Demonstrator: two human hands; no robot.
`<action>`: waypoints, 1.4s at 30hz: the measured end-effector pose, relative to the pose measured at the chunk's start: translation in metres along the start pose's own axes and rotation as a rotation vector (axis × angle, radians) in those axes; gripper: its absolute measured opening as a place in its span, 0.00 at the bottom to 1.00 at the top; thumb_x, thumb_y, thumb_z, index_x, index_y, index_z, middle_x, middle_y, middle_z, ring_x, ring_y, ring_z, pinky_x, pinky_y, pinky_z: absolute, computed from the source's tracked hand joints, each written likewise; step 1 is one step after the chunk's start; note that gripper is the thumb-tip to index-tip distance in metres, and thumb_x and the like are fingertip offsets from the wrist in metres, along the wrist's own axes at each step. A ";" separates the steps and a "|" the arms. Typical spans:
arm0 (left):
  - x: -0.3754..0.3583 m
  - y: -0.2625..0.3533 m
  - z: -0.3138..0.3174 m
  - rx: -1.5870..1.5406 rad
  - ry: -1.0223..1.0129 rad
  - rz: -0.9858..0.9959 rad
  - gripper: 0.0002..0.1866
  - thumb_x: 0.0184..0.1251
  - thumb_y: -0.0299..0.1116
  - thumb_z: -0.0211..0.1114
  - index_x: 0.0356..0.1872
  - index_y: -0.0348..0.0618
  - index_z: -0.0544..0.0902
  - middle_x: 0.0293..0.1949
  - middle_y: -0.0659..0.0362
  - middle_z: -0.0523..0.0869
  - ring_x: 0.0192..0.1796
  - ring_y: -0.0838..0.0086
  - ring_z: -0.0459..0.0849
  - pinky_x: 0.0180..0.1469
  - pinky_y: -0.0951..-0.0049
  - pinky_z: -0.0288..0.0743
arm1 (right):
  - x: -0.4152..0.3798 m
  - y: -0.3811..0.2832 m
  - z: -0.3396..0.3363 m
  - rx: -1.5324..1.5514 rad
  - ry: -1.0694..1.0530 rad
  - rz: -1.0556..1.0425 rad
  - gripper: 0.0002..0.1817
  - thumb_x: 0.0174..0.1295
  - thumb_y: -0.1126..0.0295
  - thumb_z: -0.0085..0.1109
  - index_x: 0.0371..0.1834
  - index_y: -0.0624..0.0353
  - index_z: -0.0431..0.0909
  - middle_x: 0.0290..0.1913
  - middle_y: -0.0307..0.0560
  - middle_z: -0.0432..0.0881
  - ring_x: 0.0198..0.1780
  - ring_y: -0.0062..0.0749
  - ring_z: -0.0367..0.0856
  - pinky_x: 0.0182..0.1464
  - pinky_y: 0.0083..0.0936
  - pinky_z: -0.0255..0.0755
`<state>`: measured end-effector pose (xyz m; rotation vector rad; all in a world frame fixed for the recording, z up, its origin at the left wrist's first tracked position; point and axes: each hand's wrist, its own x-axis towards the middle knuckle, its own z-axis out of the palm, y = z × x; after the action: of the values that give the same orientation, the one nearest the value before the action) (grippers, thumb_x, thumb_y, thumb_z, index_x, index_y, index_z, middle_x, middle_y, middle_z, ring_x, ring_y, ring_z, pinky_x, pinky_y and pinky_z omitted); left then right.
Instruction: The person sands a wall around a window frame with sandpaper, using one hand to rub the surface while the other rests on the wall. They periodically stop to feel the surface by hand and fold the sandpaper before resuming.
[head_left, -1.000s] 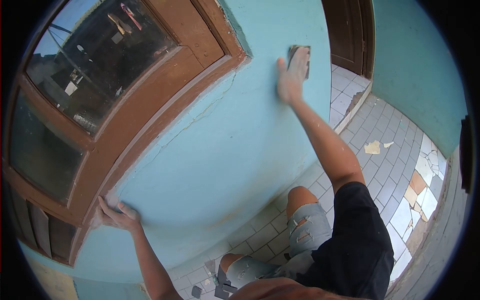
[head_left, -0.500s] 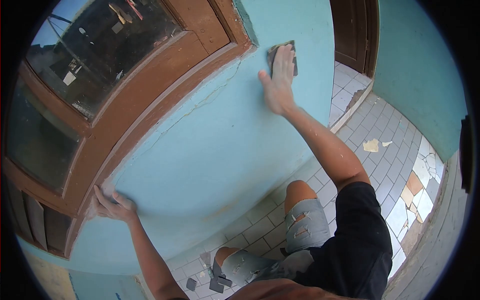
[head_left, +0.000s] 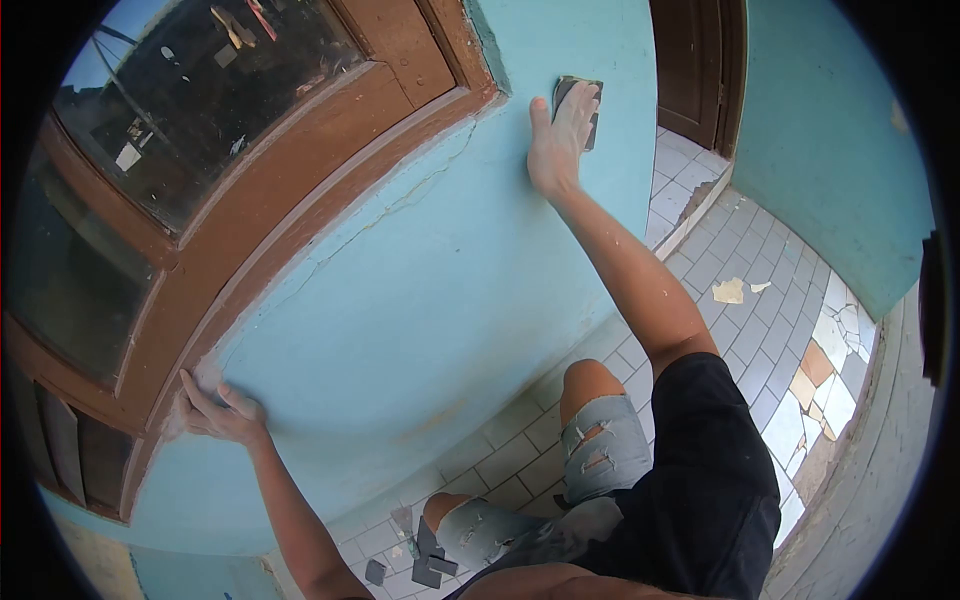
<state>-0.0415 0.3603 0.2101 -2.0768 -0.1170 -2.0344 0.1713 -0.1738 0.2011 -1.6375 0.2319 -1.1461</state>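
Note:
My right hand (head_left: 562,140) presses a dark, flat sheet-like pad (head_left: 594,128) against the light blue wall (head_left: 440,290), near its upper right edge. The fingers lie over the pad, and its dark edge shows beside them. Lower left, my left hand (head_left: 228,412) rests on the wall by the corner of the brown window frame (head_left: 225,235). Its fingers are spread and it holds nothing. A thin crack (head_left: 385,215) runs through the wall below the frame. Pale dust coats both hands.
On the tiled floor (head_left: 515,465) near my knees lie dark flat pieces (head_left: 428,565) and a scraper-like tool (head_left: 404,520). Pale scraps (head_left: 729,291) lie farther right. A brown door (head_left: 690,70) stands beyond a raised step (head_left: 690,222).
My right hand and the pad have shifted slightly along the wall, and the hand is more upright. The whole view has moved a little. My left hand remains by the frame corner.

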 end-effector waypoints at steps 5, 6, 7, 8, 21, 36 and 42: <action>0.001 -0.006 0.002 0.001 0.008 0.028 0.38 0.81 0.63 0.42 0.71 0.42 0.78 0.59 0.49 0.76 0.62 0.54 0.71 0.67 0.52 0.62 | 0.086 0.049 -0.034 0.050 0.033 0.123 0.50 0.79 0.37 0.34 0.84 0.72 0.38 0.86 0.69 0.34 0.87 0.59 0.33 0.84 0.49 0.31; 0.002 -0.005 0.002 0.001 0.010 0.022 0.38 0.81 0.63 0.42 0.71 0.42 0.78 0.59 0.49 0.76 0.62 0.54 0.71 0.67 0.52 0.62 | 0.107 0.050 -0.050 0.148 -0.009 0.304 0.50 0.79 0.37 0.34 0.84 0.73 0.38 0.86 0.69 0.34 0.87 0.59 0.33 0.84 0.49 0.31; 0.002 -0.002 0.002 -0.002 0.011 0.015 0.38 0.81 0.63 0.43 0.71 0.41 0.78 0.59 0.49 0.75 0.62 0.54 0.71 0.66 0.52 0.62 | 0.105 0.045 -0.049 0.139 -0.008 0.296 0.50 0.79 0.37 0.34 0.84 0.73 0.38 0.86 0.69 0.34 0.87 0.59 0.33 0.84 0.49 0.31; 0.001 -0.002 0.000 -0.006 0.006 0.004 0.38 0.81 0.63 0.43 0.71 0.41 0.78 0.59 0.49 0.75 0.62 0.54 0.71 0.66 0.52 0.62 | 0.094 0.038 -0.041 0.110 -0.002 0.289 0.50 0.79 0.37 0.34 0.84 0.73 0.38 0.86 0.70 0.34 0.87 0.60 0.33 0.84 0.49 0.31; -0.001 -0.003 0.001 -0.025 0.007 -0.005 0.37 0.81 0.63 0.43 0.72 0.43 0.78 0.60 0.48 0.76 0.62 0.54 0.71 0.67 0.52 0.61 | -0.001 0.050 -0.008 -0.139 -0.051 -0.001 0.52 0.78 0.35 0.33 0.84 0.73 0.34 0.87 0.68 0.34 0.87 0.58 0.29 0.85 0.46 0.27; -0.002 -0.010 -0.002 0.009 -0.025 0.040 0.39 0.82 0.63 0.39 0.71 0.40 0.78 0.61 0.47 0.75 0.63 0.53 0.71 0.67 0.51 0.61 | 0.111 0.054 -0.045 -0.086 -0.043 -0.152 0.51 0.78 0.35 0.32 0.84 0.74 0.36 0.85 0.72 0.38 0.87 0.60 0.35 0.85 0.49 0.32; -0.001 -0.004 0.002 0.000 -0.018 0.009 0.40 0.82 0.64 0.37 0.72 0.40 0.77 0.61 0.47 0.75 0.63 0.53 0.71 0.67 0.51 0.60 | 0.026 0.033 -0.010 -0.195 -0.012 -0.292 0.54 0.76 0.34 0.39 0.85 0.71 0.34 0.87 0.67 0.36 0.88 0.57 0.30 0.85 0.47 0.29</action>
<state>-0.0409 0.3649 0.2094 -2.0923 -0.1103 -2.0110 0.1894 -0.2109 0.1883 -1.8942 0.1002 -1.3666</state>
